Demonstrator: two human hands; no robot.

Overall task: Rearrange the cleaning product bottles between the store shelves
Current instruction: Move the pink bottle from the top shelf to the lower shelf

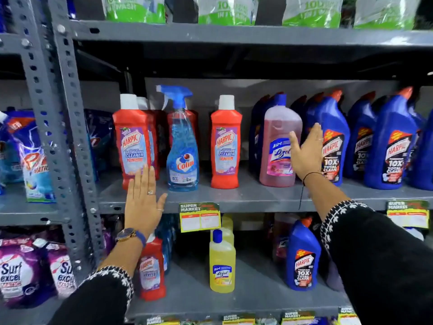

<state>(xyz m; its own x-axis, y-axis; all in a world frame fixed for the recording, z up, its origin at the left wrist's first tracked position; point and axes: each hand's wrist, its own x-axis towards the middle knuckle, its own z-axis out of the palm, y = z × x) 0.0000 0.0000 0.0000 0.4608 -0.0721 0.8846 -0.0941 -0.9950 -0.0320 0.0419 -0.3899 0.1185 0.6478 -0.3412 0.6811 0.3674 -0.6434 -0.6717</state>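
On the middle shelf (246,198) stand a red Harpic bottle (132,139), a blue Colin spray bottle (182,146), a second red Harpic bottle (225,141), a pink Lizol bottle (278,146) and several blue Harpic bottles (384,141). My left hand (143,202) is open, flat, fingertips just in front of the leftmost red Harpic bottle's base. My right hand (305,152) is open beside the pink Lizol bottle's right side, between it and a blue Harpic bottle (330,137). The lower shelf holds a red Harpic bottle (152,270), a yellow Lizol bottle (222,266) and a blue Harpic bottle (303,256).
A perforated grey upright post (58,127) divides the shelving at left. Detergent pouches (30,273) fill the left bays. Green-and-white pouches (225,10) sit on the top shelf. Price tags (199,216) hang on the middle shelf's front edge.
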